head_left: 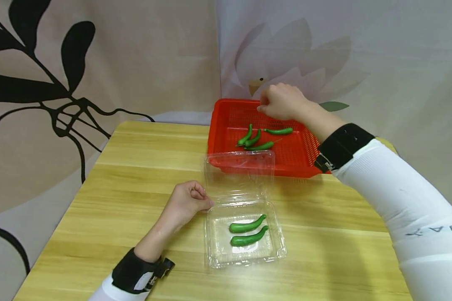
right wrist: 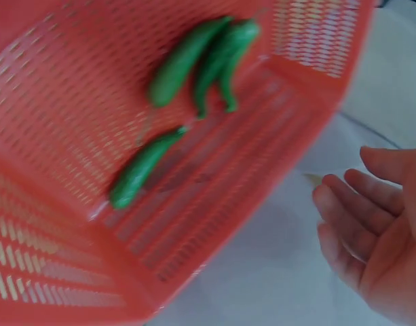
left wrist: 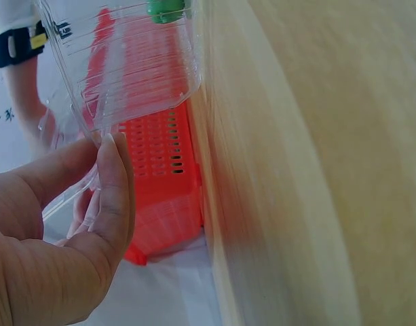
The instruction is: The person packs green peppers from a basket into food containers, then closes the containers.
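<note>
White sleeves [head_left: 393,209], dark lettering [head_left: 435,229], black wrist straps [head_left: 347,144]

Behind the container [head_left: 220,253] with two peppers [head_left: 245,227], a basket [head_left: 294,156] holds four more.

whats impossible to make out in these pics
Head: part of the far rim of the red basket, behind the right hand.
Head: where the sleeve lettering ends, right edge.
Left wrist: most of one green pepper, cut off by top edge.
Right wrist: fine detail on the basket peppers, blurred.
</note>
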A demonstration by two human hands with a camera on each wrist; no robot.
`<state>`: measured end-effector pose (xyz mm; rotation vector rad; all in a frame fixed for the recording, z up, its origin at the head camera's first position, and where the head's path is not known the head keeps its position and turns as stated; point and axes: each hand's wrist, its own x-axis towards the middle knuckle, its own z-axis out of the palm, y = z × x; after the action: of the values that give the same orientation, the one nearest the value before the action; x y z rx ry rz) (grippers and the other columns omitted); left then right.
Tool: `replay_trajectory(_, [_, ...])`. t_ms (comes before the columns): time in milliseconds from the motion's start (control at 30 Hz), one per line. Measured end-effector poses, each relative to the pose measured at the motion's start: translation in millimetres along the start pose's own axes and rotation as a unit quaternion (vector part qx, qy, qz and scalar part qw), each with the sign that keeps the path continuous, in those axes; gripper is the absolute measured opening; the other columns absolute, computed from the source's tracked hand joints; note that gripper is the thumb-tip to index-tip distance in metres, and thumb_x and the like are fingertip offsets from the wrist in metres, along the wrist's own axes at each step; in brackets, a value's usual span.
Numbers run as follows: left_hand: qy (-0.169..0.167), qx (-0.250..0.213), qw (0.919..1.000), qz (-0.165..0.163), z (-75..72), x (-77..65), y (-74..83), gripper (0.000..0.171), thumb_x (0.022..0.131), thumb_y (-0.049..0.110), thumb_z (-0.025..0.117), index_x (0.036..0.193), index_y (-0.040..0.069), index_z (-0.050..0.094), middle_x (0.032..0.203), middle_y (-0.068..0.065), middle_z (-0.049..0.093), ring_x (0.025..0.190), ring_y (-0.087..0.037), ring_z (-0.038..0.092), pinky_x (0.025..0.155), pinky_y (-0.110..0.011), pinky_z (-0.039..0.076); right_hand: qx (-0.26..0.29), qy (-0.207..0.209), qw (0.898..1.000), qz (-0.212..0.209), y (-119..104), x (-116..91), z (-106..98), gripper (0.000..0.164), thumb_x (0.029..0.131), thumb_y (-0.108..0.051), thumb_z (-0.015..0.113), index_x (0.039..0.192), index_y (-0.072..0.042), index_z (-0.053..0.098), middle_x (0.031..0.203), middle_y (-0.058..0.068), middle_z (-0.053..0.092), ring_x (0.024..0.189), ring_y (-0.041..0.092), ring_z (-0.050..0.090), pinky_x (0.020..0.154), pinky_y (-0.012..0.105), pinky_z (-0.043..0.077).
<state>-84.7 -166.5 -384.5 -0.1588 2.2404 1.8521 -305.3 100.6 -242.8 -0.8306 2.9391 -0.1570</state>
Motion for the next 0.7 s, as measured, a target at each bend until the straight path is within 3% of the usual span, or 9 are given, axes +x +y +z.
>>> replay_trajectory(133, [0.001, -0.011, 0.9999, 0.002, 0.4, 0.0, -0.6, 0.024, 0.083, -0.016, 0.078, 0.091, -0.005, 0.058, 0.081, -0.015, 0.07, 0.071, -0.02, 0.07, 0.07, -0.036, 0.065, -0.036, -0.053, 0.998, 0.023, 11.5, 16.0, 14.7, 0.027, 0.103, -0.03, 0.06, 0.085, -0.01, 0.066, 0.087, 0.007, 0.063, 0.087, 0.031, 0.061, 0.076, 0.049, 0.05])
replay_trajectory(300, [0.0, -0.021, 0.9998, 0.001, 1.8, 0.3, -0.7, 0.024, 0.084, -0.016, 0.077, 0.092, -0.006, 0.058, 0.081, -0.016, 0.071, 0.072, -0.021, 0.07, 0.069, -0.035, 0.065, -0.093, -0.121, 0.988, 0.038, 16.6, 26.3, 36.2, 0.02, 0.1, -0.023, 0.057, 0.09, -0.008, 0.064, 0.09, 0.01, 0.063, 0.09, 0.033, 0.062, 0.085, 0.053, 0.054])
replay_trajectory(433, [-0.004, -0.031, 0.9995, -0.004, 4.3, 1.2, -1.8, 0.022, 0.085, -0.017, 0.075, 0.092, -0.007, 0.058, 0.081, -0.017, 0.071, 0.074, -0.022, 0.071, 0.07, -0.032, 0.065, -0.116, -0.153, 0.981, 0.038, 17.1, 27.0, 55.3, 0.022, 0.1, -0.019, 0.056, 0.111, -0.004, 0.069, 0.106, 0.014, 0.07, 0.096, 0.034, 0.067, 0.088, 0.053, 0.057])
replay_trajectory(600, [-0.004, -0.029, 0.9996, -0.005, 4.6, 1.1, -1.6, 0.021, 0.085, -0.017, 0.075, 0.093, -0.006, 0.058, 0.082, -0.017, 0.07, 0.074, -0.021, 0.071, 0.07, -0.031, 0.064, -0.134, -0.186, 0.973, 0.036, 10.1, 27.0, 70.5, 0.028, 0.1, -0.02, 0.06, 0.122, -0.003, 0.066, 0.109, 0.014, 0.07, 0.094, 0.03, 0.066, 0.085, 0.048, 0.058])
replay_trajectory(700, [-0.004, -0.03, 0.9996, -0.002, 5.0, 0.6, -1.6, 0.021, 0.085, -0.017, 0.075, 0.093, -0.006, 0.058, 0.082, -0.017, 0.07, 0.075, -0.022, 0.071, 0.069, -0.031, 0.064, -0.151, -0.197, 0.968, 0.043, 7.0, 28.9, 75.6, 0.035, 0.1, -0.03, 0.063, 0.125, -0.005, 0.066, 0.108, 0.012, 0.069, 0.095, 0.029, 0.065, 0.086, 0.046, 0.058])
